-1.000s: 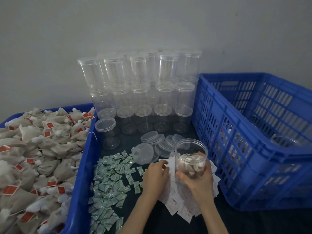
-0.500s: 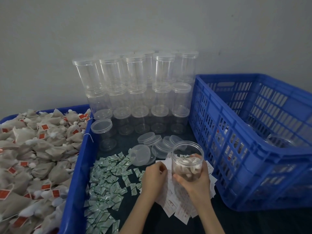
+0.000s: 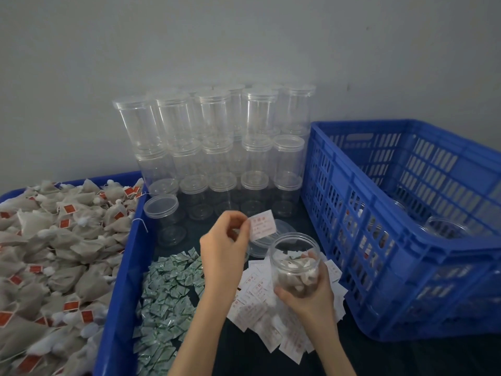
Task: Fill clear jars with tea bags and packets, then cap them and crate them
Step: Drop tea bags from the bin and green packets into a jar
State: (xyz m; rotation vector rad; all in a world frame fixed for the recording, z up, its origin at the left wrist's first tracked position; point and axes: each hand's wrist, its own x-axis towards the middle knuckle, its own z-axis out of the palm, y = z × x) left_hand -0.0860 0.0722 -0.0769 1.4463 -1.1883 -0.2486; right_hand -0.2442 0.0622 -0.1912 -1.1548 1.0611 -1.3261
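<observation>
Hands: left (image 3: 226, 249) pinching one white packet (image 3: 262, 226), right (image 3: 309, 293) gripping one open jar (image 3: 296, 263).

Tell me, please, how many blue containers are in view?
2: a blue bin heaped with tea bags at left, and a slatted blue crate at right.

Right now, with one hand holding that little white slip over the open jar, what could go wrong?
1. The left hand pinches the white slip by one edge, up and left of the open jar, so it might flutter past the mouth.
2. The right hand alone holds that jar, tilted, above the loose slips; tea bags could spill.
3. The stacked empty jars stand just behind; a bump might topple them.
</observation>
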